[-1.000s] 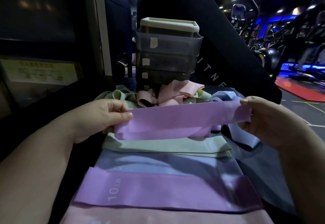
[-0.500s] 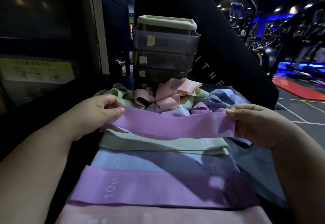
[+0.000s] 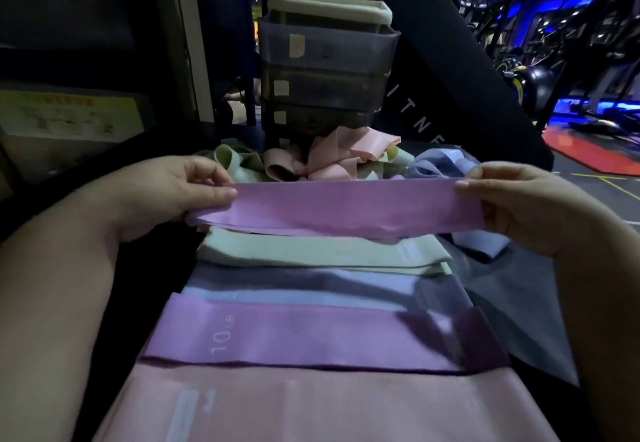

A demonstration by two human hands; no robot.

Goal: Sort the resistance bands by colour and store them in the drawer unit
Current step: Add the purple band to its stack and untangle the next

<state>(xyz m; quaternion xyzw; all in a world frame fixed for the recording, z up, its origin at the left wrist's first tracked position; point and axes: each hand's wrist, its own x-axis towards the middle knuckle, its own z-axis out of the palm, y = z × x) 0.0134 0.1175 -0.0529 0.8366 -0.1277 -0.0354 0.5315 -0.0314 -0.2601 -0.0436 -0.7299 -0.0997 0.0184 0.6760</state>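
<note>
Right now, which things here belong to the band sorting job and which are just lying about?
Job: purple band pinched between left hand and right hand; bands laid flat; tangled pile; drawer unit.
Lying about: yellow sign; exercise machines; red mat.

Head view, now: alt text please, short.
Left hand and right hand pinch the ends of a purple band, held flat at the far end of a laid-out row: green band, blue band, purple 10 LB band, pink band. Behind, a tangled pile of bands lies before a drawer unit.
</note>
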